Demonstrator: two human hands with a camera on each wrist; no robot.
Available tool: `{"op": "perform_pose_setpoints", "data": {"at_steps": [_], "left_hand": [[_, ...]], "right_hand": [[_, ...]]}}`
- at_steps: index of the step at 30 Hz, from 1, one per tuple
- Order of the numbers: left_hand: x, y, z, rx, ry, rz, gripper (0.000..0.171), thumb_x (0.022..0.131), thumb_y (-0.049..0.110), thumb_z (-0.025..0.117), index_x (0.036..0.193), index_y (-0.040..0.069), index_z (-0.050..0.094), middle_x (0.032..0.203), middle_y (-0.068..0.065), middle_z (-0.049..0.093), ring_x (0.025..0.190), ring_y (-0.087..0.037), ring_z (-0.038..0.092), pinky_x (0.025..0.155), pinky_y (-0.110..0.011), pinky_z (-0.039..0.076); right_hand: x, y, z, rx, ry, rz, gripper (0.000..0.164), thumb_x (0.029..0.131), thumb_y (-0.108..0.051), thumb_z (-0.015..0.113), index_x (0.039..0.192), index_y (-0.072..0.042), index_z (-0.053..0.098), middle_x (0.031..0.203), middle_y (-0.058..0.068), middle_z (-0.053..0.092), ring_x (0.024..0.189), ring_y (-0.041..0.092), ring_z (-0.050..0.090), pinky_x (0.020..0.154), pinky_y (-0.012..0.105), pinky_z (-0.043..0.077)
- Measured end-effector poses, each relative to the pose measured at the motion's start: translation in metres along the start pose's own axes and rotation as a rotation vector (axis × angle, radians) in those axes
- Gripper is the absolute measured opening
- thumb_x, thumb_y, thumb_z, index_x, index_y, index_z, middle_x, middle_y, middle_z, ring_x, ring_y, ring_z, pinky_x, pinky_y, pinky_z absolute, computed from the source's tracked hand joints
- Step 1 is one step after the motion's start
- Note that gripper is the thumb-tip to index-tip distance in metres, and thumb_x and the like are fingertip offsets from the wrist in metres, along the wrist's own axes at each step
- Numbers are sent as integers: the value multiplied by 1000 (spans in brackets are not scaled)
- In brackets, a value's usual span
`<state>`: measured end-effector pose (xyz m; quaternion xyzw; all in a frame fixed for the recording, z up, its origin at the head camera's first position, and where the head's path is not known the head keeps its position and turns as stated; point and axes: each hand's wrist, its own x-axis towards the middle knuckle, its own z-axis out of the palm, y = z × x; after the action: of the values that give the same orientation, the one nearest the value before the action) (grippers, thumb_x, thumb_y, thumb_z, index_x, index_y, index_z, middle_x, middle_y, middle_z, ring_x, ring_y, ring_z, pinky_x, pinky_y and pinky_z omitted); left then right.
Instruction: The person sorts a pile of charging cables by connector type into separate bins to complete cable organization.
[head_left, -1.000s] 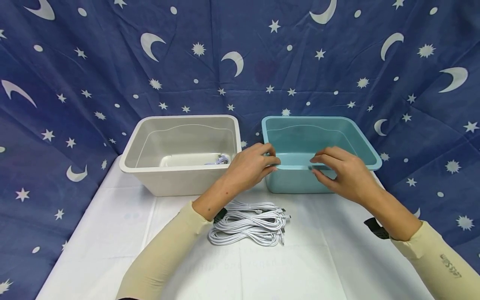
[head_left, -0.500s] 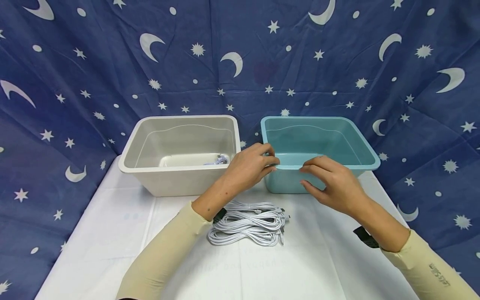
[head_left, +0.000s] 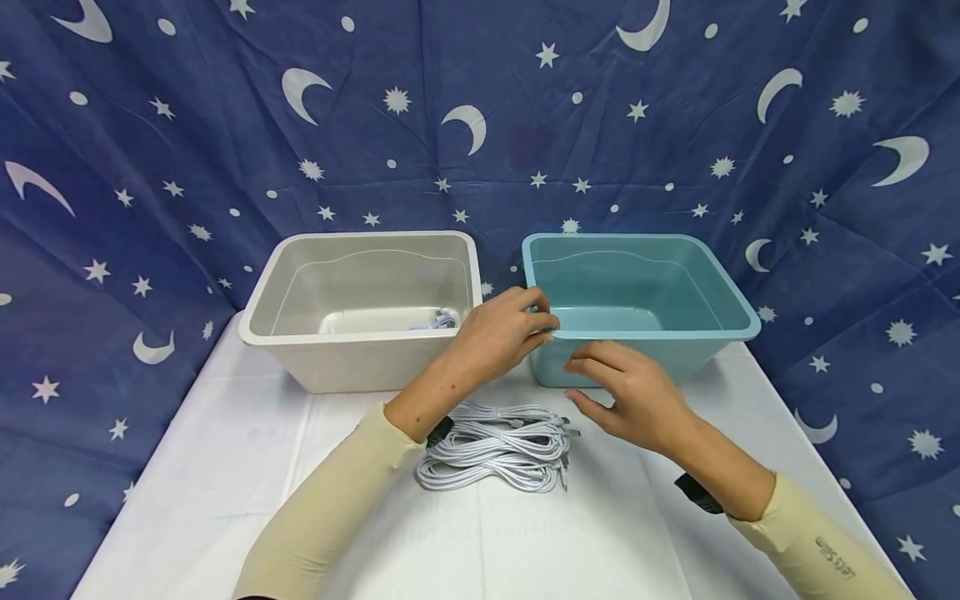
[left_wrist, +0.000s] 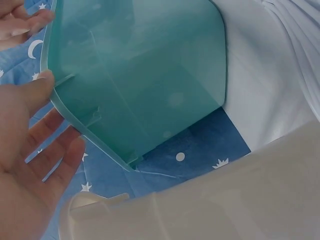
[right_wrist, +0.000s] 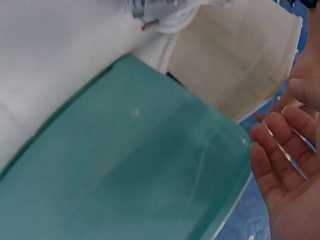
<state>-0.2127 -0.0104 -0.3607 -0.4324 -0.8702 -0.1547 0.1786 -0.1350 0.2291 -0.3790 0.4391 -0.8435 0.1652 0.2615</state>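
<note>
A teal bin [head_left: 652, 335] stands at the back right of the white table, with nothing seen inside it. My left hand [head_left: 510, 329] rests at its front-left corner. The thumb [left_wrist: 37, 87] touches the rim of the teal bin [left_wrist: 150, 75] and the fingers lie straight below it. My right hand [head_left: 622, 392] hovers in front of the bin's near wall, off the rim, with relaxed fingers [right_wrist: 280, 160] holding nothing. A bundle of white cables [head_left: 495, 446] lies on the table below both hands.
A beige bin [head_left: 360, 337] stands left of the teal one, with one white cable [head_left: 438, 319] on its floor. A white cloth [head_left: 225, 467] covers the table. A blue star-and-moon backdrop [head_left: 480, 125] hangs behind and around it.
My right hand has come off the teal bin's front rim and moved left and toward me, nearer the cables. The left hand has stayed at the corner.
</note>
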Motion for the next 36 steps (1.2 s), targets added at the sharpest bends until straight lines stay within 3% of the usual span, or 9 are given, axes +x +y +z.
{"op": "perform_pose_setpoints", "data": {"at_steps": [8,17,28,36], "left_hand": [[0,0,0,-5,-6,-1,20,104,31,71,121,24,81,122,5,65,113,-16,61,85,-27,53],[0,-1,0,-22,-6,-1,21,105,30,70,121,23,81,123,4,64,116,-20,62,87,-29,55],[-2,-1,0,-20,2,-1,21,105,31,70,121,24,81,123,6,64,111,-15,60,83,-27,54],[-2,-1,1,-27,3,0,22,105,32,69,121,24,81,123,6,63,113,-15,60,84,-27,54]], "right_hand": [[-2,-18,29,50,-75,8,35,86,-19,89,117,-12,76,117,0,70,109,19,67,93,37,58],[-1,-37,63,81,-112,-34,30,88,-26,90,112,-16,76,114,-4,70,103,14,67,85,32,58],[-6,-44,94,99,-122,-78,29,86,-23,90,109,-13,76,112,-2,70,104,16,68,92,33,58],[-8,-45,108,92,-150,-61,27,86,-21,90,108,-14,76,111,-1,71,105,17,69,93,34,58]]}}
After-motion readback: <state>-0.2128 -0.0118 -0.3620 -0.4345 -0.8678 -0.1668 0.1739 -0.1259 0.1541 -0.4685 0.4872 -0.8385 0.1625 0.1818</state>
